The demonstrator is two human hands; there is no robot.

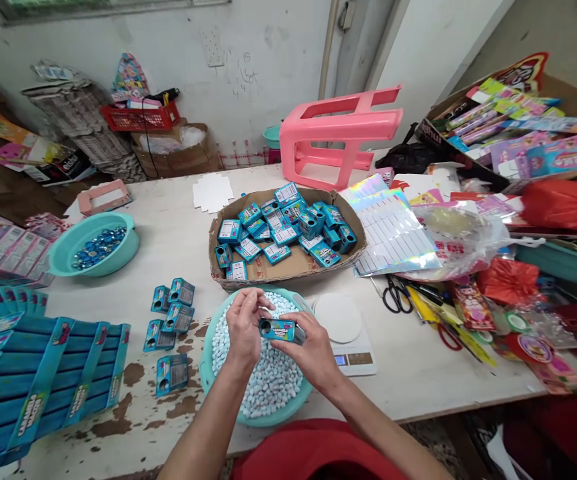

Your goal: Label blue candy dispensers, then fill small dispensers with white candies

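My right hand point(313, 350) grips a small blue candy box point(279, 329) by its right end, above a teal bowl point(207, 373) heaped with pale blue-white candies point(273, 380). My left hand point(245, 323) is closed in a pinch at the box's left end, fingers curled over its opening; what it pinches is too small to make out. A cardboard tray point(288, 267) behind the bowl holds several more of the same blue boxes. Several filled blue boxes point(171, 317) lie on the table to the left of the bowl.
A small digital scale point(351, 343) stands right of the bowl. Scissors point(396, 293) and holographic sheets point(393, 233) lie further right. A teal bowl of dark blue pieces point(93, 245) sits at the left, blue display cartons point(38, 373) at the near left, a pink stool point(338, 133) on its side behind.
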